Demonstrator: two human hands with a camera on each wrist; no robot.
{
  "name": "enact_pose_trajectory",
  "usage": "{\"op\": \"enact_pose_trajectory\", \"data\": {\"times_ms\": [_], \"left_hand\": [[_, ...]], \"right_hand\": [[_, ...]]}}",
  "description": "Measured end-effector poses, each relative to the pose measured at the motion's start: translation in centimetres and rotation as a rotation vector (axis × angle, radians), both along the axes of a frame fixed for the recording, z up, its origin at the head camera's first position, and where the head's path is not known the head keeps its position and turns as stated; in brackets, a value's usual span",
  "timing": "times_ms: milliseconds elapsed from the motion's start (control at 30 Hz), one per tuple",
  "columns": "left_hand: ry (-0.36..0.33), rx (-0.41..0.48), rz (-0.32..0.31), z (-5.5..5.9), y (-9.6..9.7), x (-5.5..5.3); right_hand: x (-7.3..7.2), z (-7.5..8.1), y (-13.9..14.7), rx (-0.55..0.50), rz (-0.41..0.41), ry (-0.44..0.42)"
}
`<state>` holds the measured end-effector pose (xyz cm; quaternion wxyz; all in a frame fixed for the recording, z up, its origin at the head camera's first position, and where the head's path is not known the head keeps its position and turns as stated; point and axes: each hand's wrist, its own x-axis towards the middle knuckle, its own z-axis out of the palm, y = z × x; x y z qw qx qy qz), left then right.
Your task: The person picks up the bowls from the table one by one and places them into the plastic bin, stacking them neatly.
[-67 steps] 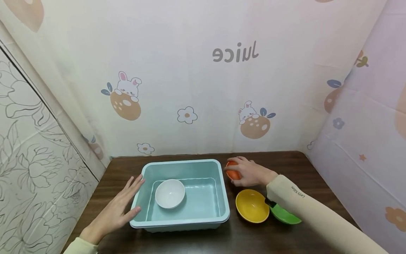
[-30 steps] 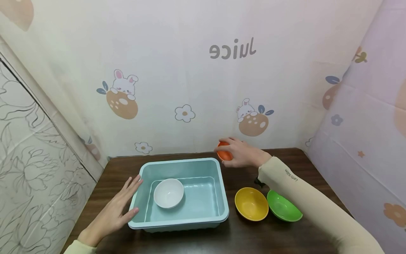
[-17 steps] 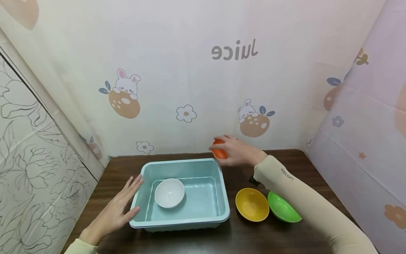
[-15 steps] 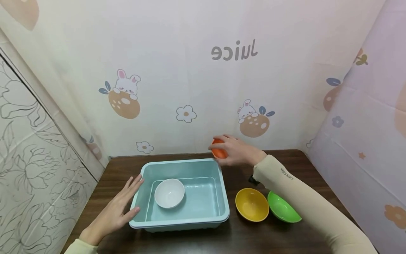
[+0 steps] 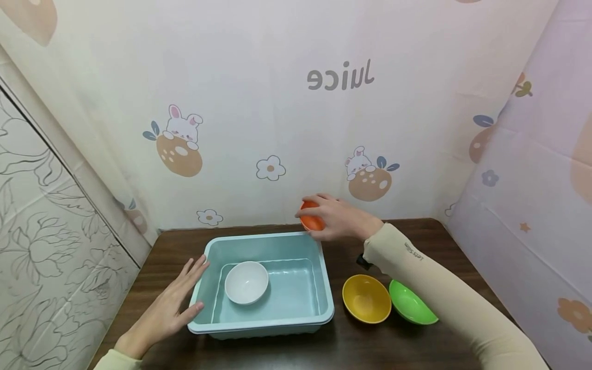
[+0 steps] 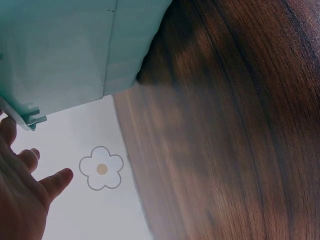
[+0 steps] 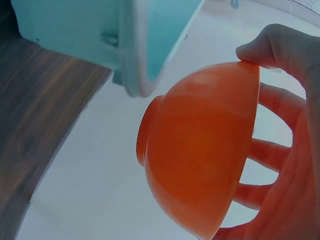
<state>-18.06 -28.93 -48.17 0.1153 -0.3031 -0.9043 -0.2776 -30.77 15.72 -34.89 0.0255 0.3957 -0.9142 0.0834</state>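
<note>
An orange bowl (image 5: 313, 218) hangs in the air by the far right corner of the light blue basin (image 5: 261, 324). My right hand (image 5: 339, 218) grips it by the rim from above, fingers spread round it, and the bowl is tilted. In the right wrist view the orange bowl (image 7: 200, 145) shows its foot towards the basin wall (image 7: 75, 30). Inside the basin, on the left, sits a white bowl (image 5: 246, 282). My left hand (image 5: 168, 303) rests at the basin's left rim with its fingers straight; the left wrist view shows the left hand (image 6: 25, 185) beside the rim.
A yellow bowl (image 5: 367, 299) stands on the dark wooden table (image 5: 370, 349) right of the basin. A green bowl (image 5: 411, 303) lies next to it, partly covered by the right sleeve (image 5: 439, 293). A patterned curtain (image 5: 277, 113) closes off the back.
My right hand has lifted the orange bowl off the table beside the basin and carried it up and left to the basin's far right corner. My left hand stays at the rim.
</note>
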Motion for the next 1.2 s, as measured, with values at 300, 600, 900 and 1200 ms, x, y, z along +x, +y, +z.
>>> {"op": "enact_pose_trajectory", "data": {"times_ms": [300,600,900,1200], "left_hand": [[-0.003,-0.001,-0.001,-0.3,-0.2,-0.2],[0.001,-0.008,0.009,-0.3,-0.1,0.1],[0.008,-0.013,0.015,-0.2,-0.1,0.1],[0.009,-0.011,0.021,-0.2,0.2,0.4]], "right_hand": [[0.3,0.6,-2.0,0.045,0.025,-0.008],[1.4,0.2,-4.0,0.083,0.042,-0.048],[2.3,-0.2,-5.9,0.093,0.086,-0.041],[2.8,-0.9,-7.8,0.078,0.135,-0.032]]}}
